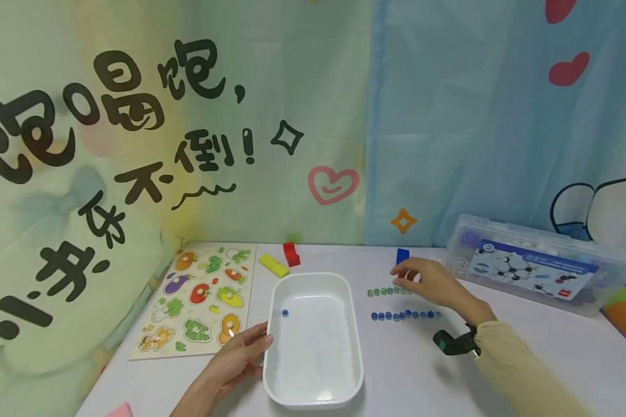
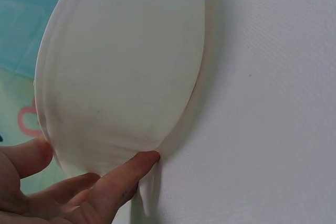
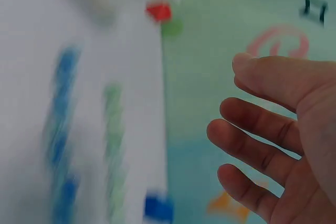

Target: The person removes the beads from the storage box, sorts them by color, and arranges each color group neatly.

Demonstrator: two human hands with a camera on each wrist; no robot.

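A white tray (image 1: pixel 313 397) lies on the table in front of me, with one small blue bead (image 1: pixel 285 313) inside near its left wall. My left hand (image 1: pixel 238 358) grips the tray's left side, thumb up at the rim; the left wrist view shows the fingers against the tray's outer wall (image 2: pixel 126 66). Over a row of green beads (image 1: pixel 383 292) hovers my right hand (image 1: pixel 429 284), its fingers loosely bent with nothing visible between them. Nearer to me runs a row of blue beads (image 1: pixel 396 316). Just beyond the right hand's fingertips stands a blue block (image 1: pixel 403 255).
A vegetable puzzle board (image 1: pixel 208 313) lies left of the tray. Behind the tray are a yellow block (image 1: pixel 273 265) and a red block (image 1: pixel 291 255). At the back right sits a clear lidded box (image 1: pixel 532 269). Printed curtains (image 1: pixel 302 69) hang along the table's back.
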